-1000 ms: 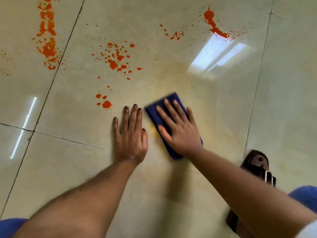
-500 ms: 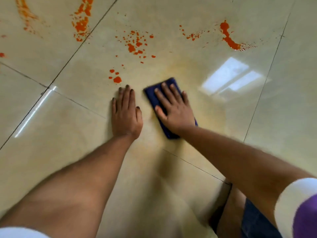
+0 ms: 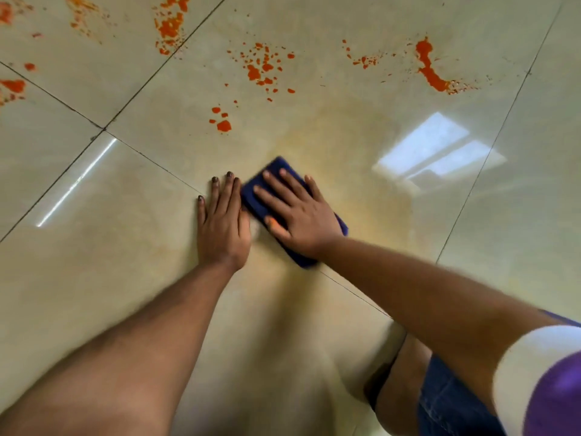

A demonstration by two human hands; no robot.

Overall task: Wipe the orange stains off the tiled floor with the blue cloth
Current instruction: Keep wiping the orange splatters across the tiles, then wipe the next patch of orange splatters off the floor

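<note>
**Floor wipe: cloth in contact, stains ahead**

The blue cloth (image 3: 251, 196) lies flat on the tiled floor (image 3: 393, 48), pinned under the right hand (image 3: 301, 215), fingers straight and spread. The left hand (image 3: 223, 225) rests flat just beside its left edge (fingers together). Orange stains (image 3: 261, 69) lie beyond; bare tile extends right.

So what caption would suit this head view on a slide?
Right hand presses the blue cloth flat on the tiles; left hand braces beside it; orange stains remain ahead.
</note>
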